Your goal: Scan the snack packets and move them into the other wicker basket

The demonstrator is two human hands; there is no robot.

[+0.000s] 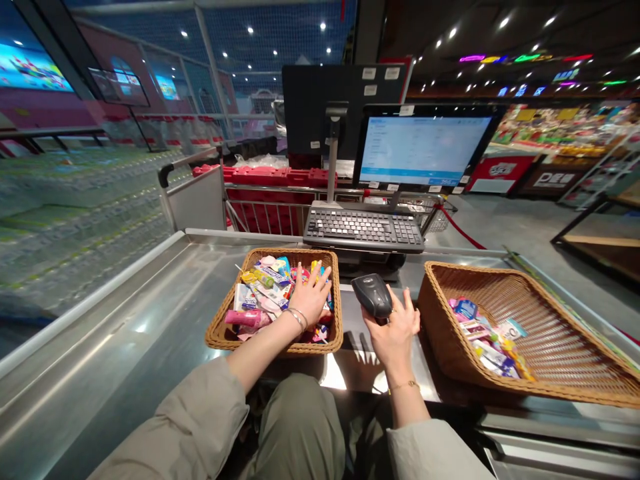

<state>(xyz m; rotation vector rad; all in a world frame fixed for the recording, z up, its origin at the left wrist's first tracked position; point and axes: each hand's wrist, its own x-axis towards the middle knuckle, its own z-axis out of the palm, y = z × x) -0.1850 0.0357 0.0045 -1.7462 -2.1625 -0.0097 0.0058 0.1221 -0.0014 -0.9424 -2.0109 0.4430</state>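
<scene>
bottle stacks (75, 207): left, blurred | lit wall screen (35, 69): upper left | red-fronted stand (497, 175): right background

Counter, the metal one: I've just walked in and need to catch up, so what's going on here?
The person's right hand holds a black scanner between two baskets on the counter. The left hand is spread over the packets in the left basket. More packets lie in the right basket. Behind the keyboard, a screen is lit.

On the counter (167, 320), 2 baskets (436, 323) flank the scanner (371, 295); the keyboard (363, 227) lies behind, before 2 monitors (423, 150).
</scene>
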